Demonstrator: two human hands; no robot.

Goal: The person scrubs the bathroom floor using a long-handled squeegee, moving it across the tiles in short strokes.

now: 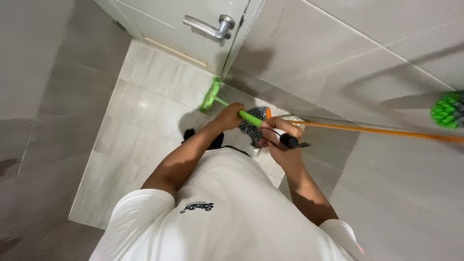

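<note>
Both hands, left hand and right hand, grip a green-handled brush.

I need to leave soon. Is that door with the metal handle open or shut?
Shut, it seems: the door lies flush with its frame, handle level, no gap showing.

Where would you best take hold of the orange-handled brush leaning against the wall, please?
Grip the bare orange shaft at mid-length, closing around it from the open room side. It is slim and straight and lies close along the tiled wall; the green bristle head gives no firm hold. Both hands are on the green brush.
</note>
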